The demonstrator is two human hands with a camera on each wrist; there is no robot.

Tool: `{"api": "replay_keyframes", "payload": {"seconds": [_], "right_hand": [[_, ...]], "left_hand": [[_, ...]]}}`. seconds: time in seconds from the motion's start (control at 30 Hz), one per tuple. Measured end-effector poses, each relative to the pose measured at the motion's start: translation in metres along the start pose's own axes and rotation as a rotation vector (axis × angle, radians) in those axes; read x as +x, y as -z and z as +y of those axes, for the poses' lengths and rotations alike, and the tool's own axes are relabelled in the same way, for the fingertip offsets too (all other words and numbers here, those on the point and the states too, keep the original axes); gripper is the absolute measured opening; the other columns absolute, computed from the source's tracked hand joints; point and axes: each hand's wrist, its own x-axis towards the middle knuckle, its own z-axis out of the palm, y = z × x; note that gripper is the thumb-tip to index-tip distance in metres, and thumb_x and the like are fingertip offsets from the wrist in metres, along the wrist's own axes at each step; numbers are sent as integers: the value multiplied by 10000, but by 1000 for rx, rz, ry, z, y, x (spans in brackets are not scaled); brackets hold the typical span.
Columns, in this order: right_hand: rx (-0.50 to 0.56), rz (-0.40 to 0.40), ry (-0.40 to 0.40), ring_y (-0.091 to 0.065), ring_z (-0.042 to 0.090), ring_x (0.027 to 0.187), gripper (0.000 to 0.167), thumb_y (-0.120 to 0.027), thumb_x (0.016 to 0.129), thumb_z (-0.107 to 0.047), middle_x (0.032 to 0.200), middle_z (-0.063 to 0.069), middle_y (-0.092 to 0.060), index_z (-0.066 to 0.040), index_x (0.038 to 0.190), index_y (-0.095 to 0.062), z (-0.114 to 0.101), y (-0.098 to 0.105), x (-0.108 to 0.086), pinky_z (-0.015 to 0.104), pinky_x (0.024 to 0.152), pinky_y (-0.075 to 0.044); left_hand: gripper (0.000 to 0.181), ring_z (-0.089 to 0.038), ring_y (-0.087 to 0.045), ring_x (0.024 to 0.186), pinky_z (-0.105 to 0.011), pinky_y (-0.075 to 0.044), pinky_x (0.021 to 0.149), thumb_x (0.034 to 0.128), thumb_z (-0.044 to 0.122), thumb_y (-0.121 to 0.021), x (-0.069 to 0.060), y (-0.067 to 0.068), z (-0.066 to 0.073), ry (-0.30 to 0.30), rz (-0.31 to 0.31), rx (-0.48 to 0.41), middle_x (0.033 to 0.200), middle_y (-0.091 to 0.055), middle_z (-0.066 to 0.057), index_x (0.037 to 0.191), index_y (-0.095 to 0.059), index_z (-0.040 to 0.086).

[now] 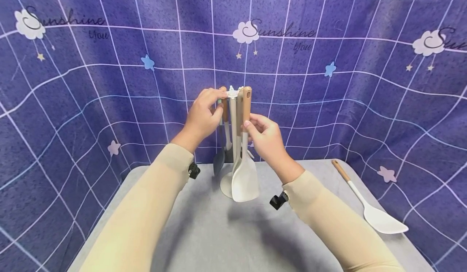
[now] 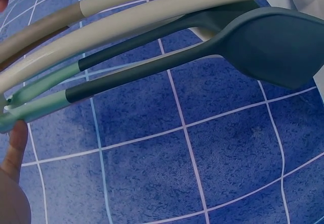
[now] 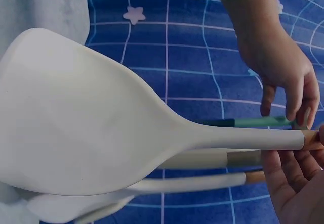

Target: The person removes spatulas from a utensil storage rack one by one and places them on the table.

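Right hand (image 1: 267,139), partly hidden, pinches a white spatula (image 1: 246,179); whether the left hand (image 1: 202,114) grips is unclear.

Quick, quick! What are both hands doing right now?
Left hand: up at the top of the utensil rack; can't tell whether it's gripping.
Right hand: closed, holding a white spatula by its wooden handle.
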Motion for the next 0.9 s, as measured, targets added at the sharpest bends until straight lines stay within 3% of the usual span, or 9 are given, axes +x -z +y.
{"api": "replay_keyframes", "payload": {"seconds": [0.13,0.33,0.43,0.63,0.9], "right_hand": [[28,26,-1,-782,81,828,317,-684,1120,-107,1146,324,-819,64,1379,-747,-1,12,2,265,703,-686],[14,71,1,-751,41,786,310,-675,1119,-99,1126,363,-794,88,1356,-748,2,37,11,229,666,-658],[-12,97,0,-735,47,780,306,-679,1117,-96,1057,277,-808,89,1350,-752,5,52,16,218,660,-650],[-71,130,-32,-727,49,769,296,-683,1121,-118,911,-21,-782,64,1338,-768,12,83,26,215,662,-644],[-137,190,-97,-761,-2,762,362,-662,1143,-179,931,-30,-800,59,1403,-741,29,119,34,167,664,-626]], "left_hand": [[313,-364,-673,1174,-475,-578,988,1001,-13,-672,-2,0,-1,7,-3,-6,1297,-805,-159,1288,-794,18],[321,-366,-664,1163,-481,-568,981,997,-20,-665,-2,0,0,4,-3,-9,1297,-801,-166,1291,-792,13],[322,-370,-658,1164,-473,-566,963,1002,-13,-658,0,0,1,0,-4,-10,1287,-797,-167,1295,-788,13],[325,-366,-667,1217,-478,-573,985,997,-4,-657,2,1,2,20,-6,-10,1327,-801,-154,1293,-790,26],[339,-357,-671,1276,-465,-588,1008,1005,15,-646,0,0,3,36,-20,-13,1365,-794,-145,1313,-787,27]]}}
